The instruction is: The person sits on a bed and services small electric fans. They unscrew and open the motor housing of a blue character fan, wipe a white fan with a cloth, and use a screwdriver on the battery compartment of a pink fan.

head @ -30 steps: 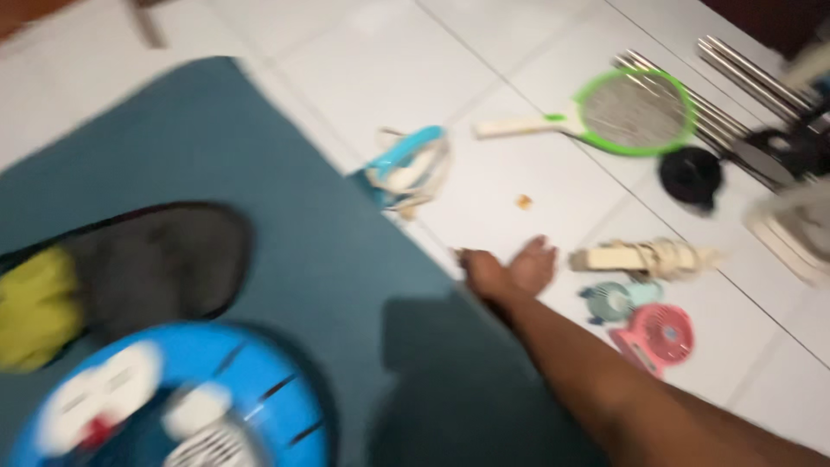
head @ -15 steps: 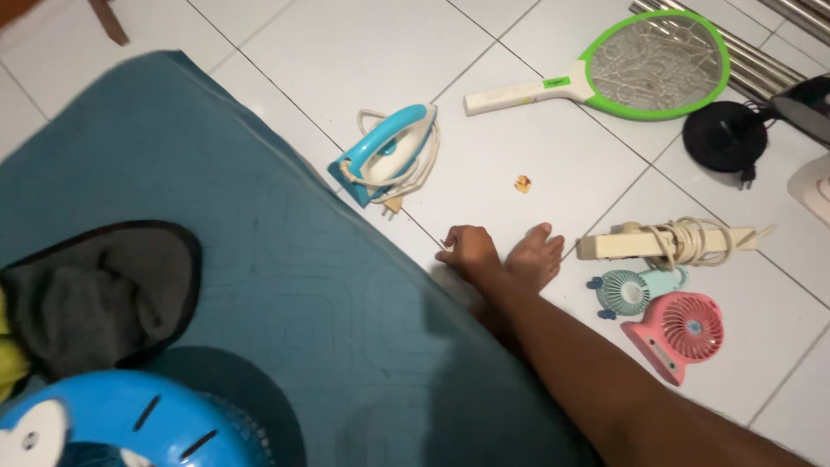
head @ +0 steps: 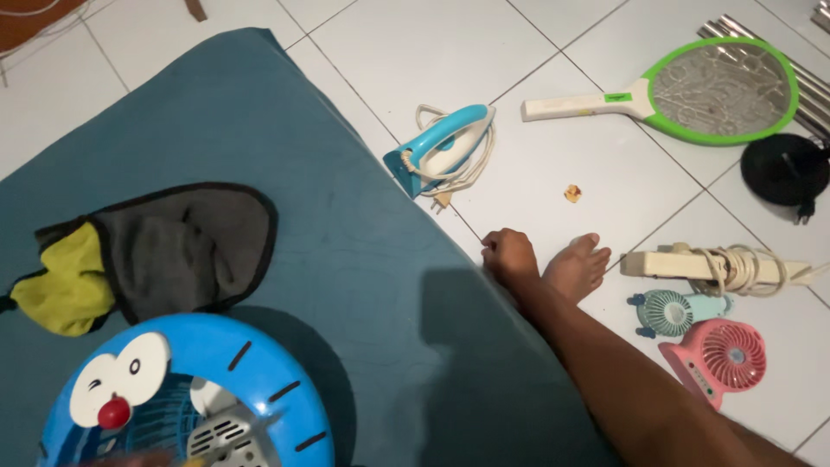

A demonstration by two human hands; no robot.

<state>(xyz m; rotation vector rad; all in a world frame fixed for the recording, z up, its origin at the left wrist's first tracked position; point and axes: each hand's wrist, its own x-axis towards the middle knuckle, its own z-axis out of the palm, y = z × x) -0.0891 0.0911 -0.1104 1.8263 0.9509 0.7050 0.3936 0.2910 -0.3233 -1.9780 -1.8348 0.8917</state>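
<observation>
My right hand (head: 510,256) reaches from the lower right to the edge of a teal mat (head: 346,233) spread on the white tiled floor. Its fingers are curled shut at that edge, seemingly gripping the mat. A bare foot (head: 577,266) rests on the tile right beside the hand. My left hand is not visible. A blue and white clothes iron (head: 441,147) with its coiled cord lies on the floor just beyond the mat's edge, above the hand.
On the mat lie a grey and yellow cloth (head: 156,255) and a round blue cartoon-faced fan (head: 186,398). On the tiles are a green racket-shaped swatter (head: 692,86), a black cord bundle (head: 782,169), a cream power strip (head: 700,266), a teal mini fan (head: 674,311), a pink mini fan (head: 722,359) and a small crumb (head: 571,193).
The view has steadied and shifted slightly. My right hand has stayed at the mat's edge, and its fingers have curled into a fist there.
</observation>
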